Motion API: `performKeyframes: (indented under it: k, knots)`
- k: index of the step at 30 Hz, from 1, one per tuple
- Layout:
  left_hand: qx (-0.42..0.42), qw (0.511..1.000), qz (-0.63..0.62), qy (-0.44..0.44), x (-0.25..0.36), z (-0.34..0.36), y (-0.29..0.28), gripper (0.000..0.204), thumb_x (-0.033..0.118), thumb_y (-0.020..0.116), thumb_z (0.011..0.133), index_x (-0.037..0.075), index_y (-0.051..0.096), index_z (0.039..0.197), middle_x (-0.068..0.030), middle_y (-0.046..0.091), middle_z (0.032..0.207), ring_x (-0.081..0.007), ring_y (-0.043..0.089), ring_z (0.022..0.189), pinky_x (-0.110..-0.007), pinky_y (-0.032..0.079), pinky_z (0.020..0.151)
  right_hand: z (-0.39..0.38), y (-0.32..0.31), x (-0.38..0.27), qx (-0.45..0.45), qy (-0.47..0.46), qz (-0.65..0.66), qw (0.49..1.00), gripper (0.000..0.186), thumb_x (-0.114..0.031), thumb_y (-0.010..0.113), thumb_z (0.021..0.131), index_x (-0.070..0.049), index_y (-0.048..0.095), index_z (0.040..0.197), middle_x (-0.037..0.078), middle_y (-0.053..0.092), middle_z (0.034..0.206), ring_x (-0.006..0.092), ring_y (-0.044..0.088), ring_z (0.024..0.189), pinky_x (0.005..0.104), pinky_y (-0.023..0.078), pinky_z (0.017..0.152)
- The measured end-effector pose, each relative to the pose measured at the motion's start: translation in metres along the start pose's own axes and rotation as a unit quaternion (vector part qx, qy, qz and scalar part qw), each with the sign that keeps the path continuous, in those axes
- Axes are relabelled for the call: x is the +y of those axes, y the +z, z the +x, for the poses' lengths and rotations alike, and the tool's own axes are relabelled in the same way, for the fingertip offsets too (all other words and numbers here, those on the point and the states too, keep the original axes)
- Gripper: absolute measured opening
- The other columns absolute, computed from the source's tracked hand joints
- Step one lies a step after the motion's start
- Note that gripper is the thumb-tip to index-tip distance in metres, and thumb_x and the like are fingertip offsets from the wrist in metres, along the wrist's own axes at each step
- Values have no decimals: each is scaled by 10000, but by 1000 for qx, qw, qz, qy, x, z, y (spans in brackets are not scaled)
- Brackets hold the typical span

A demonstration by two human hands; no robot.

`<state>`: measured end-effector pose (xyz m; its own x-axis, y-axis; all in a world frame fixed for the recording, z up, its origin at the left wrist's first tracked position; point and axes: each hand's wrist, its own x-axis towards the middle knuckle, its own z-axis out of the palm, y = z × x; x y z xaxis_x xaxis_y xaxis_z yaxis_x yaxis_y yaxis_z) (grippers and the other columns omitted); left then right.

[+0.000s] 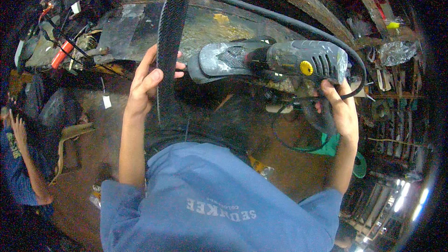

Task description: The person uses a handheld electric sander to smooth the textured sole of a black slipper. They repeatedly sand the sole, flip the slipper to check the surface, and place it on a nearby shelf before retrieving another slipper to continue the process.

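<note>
My left hand (143, 86) is closed around a long, flat black shoe sole (171, 42) with a ridged edge, held upright. The thumb lies on its near side, and fingertips show past its right edge. Facing it from the right is a grey corded grinder (303, 58) with a yellow round cap and a dusty, rounded front guard (224, 60). My right hand (339, 102) grips the grinder's handle at the rear right. The guard's front end sits close to my left fingertips; whether the grinder touches the sole I cannot tell.
A worn workbench (205, 30) lies behind the grinder. A thick grey cable (298, 21) arcs over it to the right. An orange-handled tool (61, 55) lies among clutter at left. Another person's hand (18, 130) shows at far left. A green plastic item (329, 144) stands below right.
</note>
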<state>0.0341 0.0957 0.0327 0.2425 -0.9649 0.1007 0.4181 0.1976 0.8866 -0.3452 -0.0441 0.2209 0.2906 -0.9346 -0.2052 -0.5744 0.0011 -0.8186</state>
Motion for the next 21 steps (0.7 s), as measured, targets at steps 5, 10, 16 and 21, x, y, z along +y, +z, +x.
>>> performKeyframes:
  k: [5, 10, 16, 21]
  knots:
    - [-35, 999, 0, 5, 9, 18, 14, 849, 405, 700, 941, -39, 377, 1588, -233, 593, 1416, -317, 670, 1217, -436, 561, 1046, 3, 12, -5, -19, -1, -10, 1000, 358, -263, 679, 1032, -108, 644, 1353, 0, 687, 1046, 109, 603, 791, 282, 503, 684]
    - [-87, 996, 23, 1, 19, 51, 27, 763, 349, 667, 982, -13, 407, 1601, -195, 610, 1377, -255, 673, 1178, -376, 561, 998, -3, 13, -7, -36, -10, 22, 999, 339, -229, 681, 1026, -100, 647, 1338, 0, 684, 1020, 102, 599, 765, 280, 498, 665]
    - [-163, 946, 249, 127, -3, 114, 68, 753, 452, 848, 875, 184, 601, 1534, -97, 612, 1275, -246, 567, 1295, -419, 465, 1112, -32, -15, 5, 89, -4, 15, 996, 324, -276, 671, 1042, -88, 633, 1303, 42, 671, 961, 123, 603, 743, 269, 502, 639]
    - [-272, 719, 626, 131, -46, 133, 105, 955, 425, 921, 736, 277, 520, 1591, -320, 479, 1497, -492, 446, 1429, -516, 389, 1227, -58, -47, 16, 168, 41, -29, 984, 334, -300, 673, 1054, -113, 652, 1330, 7, 656, 959, 102, 583, 734, 265, 485, 645]
